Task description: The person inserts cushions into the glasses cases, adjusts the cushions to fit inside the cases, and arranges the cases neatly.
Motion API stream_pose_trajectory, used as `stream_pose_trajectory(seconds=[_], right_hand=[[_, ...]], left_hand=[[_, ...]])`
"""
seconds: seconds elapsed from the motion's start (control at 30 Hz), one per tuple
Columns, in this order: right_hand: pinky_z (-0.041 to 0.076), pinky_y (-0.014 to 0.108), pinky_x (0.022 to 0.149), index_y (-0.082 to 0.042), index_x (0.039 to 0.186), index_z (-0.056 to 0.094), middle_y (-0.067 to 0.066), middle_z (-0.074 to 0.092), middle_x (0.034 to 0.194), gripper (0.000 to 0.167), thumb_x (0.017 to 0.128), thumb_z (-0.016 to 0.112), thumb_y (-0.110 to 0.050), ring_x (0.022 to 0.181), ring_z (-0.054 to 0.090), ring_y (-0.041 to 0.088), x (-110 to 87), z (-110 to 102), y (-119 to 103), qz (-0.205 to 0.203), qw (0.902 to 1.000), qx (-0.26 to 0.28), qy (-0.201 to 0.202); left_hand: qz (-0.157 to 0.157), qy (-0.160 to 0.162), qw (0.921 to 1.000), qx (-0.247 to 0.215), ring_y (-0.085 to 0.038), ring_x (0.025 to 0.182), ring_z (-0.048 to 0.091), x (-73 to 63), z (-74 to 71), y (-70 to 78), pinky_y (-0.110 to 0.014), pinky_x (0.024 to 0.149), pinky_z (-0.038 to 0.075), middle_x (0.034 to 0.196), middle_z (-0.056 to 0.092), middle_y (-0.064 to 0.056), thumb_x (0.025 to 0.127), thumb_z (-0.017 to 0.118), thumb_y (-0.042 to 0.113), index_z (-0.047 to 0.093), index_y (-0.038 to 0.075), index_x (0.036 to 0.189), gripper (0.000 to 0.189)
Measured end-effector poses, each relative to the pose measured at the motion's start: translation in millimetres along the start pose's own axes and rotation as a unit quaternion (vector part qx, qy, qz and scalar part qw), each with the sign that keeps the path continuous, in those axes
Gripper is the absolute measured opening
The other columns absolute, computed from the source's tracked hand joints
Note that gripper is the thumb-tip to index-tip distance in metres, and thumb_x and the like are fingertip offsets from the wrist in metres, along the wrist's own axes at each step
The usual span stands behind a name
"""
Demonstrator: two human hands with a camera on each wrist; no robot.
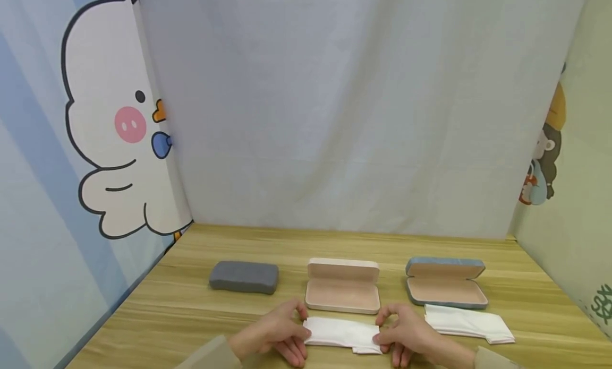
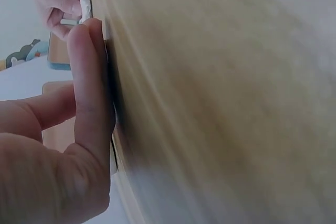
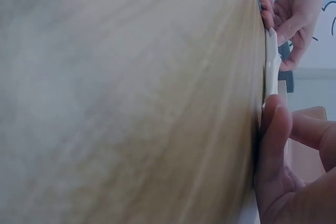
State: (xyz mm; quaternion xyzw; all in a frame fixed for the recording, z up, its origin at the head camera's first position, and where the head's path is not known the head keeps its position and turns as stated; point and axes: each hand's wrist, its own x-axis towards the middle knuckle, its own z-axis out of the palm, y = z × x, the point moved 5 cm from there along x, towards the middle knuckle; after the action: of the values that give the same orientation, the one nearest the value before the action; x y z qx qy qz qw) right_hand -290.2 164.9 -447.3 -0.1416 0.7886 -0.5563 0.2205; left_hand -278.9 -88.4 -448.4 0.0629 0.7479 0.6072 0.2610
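A folded white cloth (image 1: 338, 332) lies flat on the table in the head view, between my two hands. My left hand (image 1: 285, 331) holds its left end, the thumb on the edge and the index finger at the far corner. At the right end my right hand (image 1: 405, 333) holds it in the same way, thumb and index finger bent. The right wrist view shows the cloth (image 3: 272, 61) as a thin strip along the table, reaching from hand to hand. Just behind it stands an open cream glasses case (image 1: 343, 294) with a peach lining.
A closed grey glasses case (image 1: 244, 276) sits at the left on the wooden table (image 1: 181, 305). To the right is an open blue case (image 1: 447, 290), with a second folded white cloth (image 1: 468, 323) in front of it. A pale curtain (image 1: 334, 119) hangs behind the table.
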Motion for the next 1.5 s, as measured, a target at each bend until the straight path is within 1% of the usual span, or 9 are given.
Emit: stream_pose_trajectory(seconds=[0.1,0.2,0.4,0.57,0.8,0.97,1.1,1.3,1.5], right_hand=[[0.045,0.016,0.034,0.003,0.101,0.051,0.003,0.065,0.060,0.035,0.079,0.075,-0.009,0.038,0.055,0.005,0.5,1.1,-1.8,-0.003,0.9994,-0.029,0.016],[0.045,0.017,0.034,0.003,0.096,0.053,0.003,0.064,0.058,0.029,0.078,0.074,-0.007,0.038,0.055,0.004,1.5,2.2,-3.3,-0.005,0.9986,-0.048,0.020],[0.044,0.015,0.035,0.002,0.088,0.058,0.001,0.063,0.058,0.018,0.079,0.072,-0.005,0.038,0.054,0.003,2.8,3.3,-4.4,-0.002,0.9987,-0.050,0.012],[0.043,0.013,0.035,0.002,0.084,0.061,0.001,0.064,0.059,0.013,0.081,0.071,-0.006,0.039,0.054,0.002,3.7,3.0,-3.4,0.005,0.9993,-0.037,0.000],[0.047,0.014,0.039,0.003,0.086,0.064,0.001,0.066,0.062,0.015,0.082,0.072,-0.009,0.042,0.056,0.003,5.5,-1.0,-6.7,0.009,0.9996,-0.021,-0.017],[0.048,0.015,0.041,0.003,0.089,0.063,0.002,0.066,0.063,0.018,0.082,0.073,-0.010,0.044,0.057,0.004,6.7,-5.2,-12.2,0.016,0.9996,-0.003,-0.022],[0.048,0.015,0.041,0.004,0.092,0.063,0.001,0.065,0.062,0.020,0.082,0.073,-0.010,0.044,0.056,0.004,9.8,-9.8,-16.4,0.024,0.9995,0.007,-0.017],[0.050,0.016,0.045,0.008,0.101,0.063,0.001,0.067,0.066,0.029,0.084,0.071,-0.014,0.047,0.057,0.004,15.8,-22.1,-24.4,0.026,0.9995,0.007,-0.017],[0.050,0.015,0.046,0.004,0.095,0.066,0.000,0.068,0.067,0.021,0.085,0.071,-0.014,0.048,0.057,0.003,24.2,-33.9,-31.2,0.028,0.9990,0.023,-0.025]], left_hand=[[0.000,0.013,0.9998,0.015,-0.016,0.044,0.062,0.6,1.9,0.5,-0.028,0.042,0.056,0.063,0.067,-0.022,0.087,0.059,-0.005,0.040,0.002,0.103,0.026],[0.007,0.021,0.9993,0.030,-0.016,0.043,0.061,-0.2,3.2,2.7,-0.028,0.041,0.056,0.063,0.067,-0.025,0.085,0.059,-0.009,0.042,0.001,0.096,0.023],[0.016,0.030,0.9979,0.055,-0.014,0.041,0.060,-0.2,5.4,6.0,-0.027,0.039,0.055,0.060,0.066,-0.026,0.082,0.058,-0.013,0.048,0.000,0.082,0.016],[0.013,0.032,0.9978,0.056,-0.014,0.042,0.060,0.9,6.8,5.8,-0.026,0.040,0.055,0.061,0.066,-0.026,0.081,0.056,-0.013,0.051,-0.001,0.078,0.014],[-0.006,0.025,0.9988,0.042,-0.013,0.042,0.060,1.5,2.9,6.4,-0.026,0.043,0.056,0.061,0.067,-0.020,0.082,0.056,-0.011,0.051,-0.001,0.078,0.011],[-0.009,0.015,0.9991,0.039,-0.012,0.044,0.061,3.8,-1.4,10.3,-0.023,0.044,0.056,0.059,0.066,-0.012,0.084,0.057,-0.008,0.052,-0.001,0.082,0.009],[0.001,0.005,0.9993,0.037,-0.011,0.046,0.062,6.6,-6.2,17.6,-0.021,0.045,0.056,0.059,0.064,-0.008,0.085,0.056,-0.006,0.053,0.000,0.083,0.007],[0.007,0.002,0.9995,0.030,-0.012,0.048,0.064,11.9,-14.9,32.2,-0.021,0.047,0.056,0.061,0.065,-0.008,0.087,0.056,-0.004,0.055,-0.001,0.081,0.008],[0.005,0.010,0.9992,0.037,-0.013,0.050,0.065,18.6,-20.9,43.9,-0.021,0.049,0.057,0.063,0.066,-0.009,0.088,0.057,-0.002,0.057,-0.004,0.085,0.003]])
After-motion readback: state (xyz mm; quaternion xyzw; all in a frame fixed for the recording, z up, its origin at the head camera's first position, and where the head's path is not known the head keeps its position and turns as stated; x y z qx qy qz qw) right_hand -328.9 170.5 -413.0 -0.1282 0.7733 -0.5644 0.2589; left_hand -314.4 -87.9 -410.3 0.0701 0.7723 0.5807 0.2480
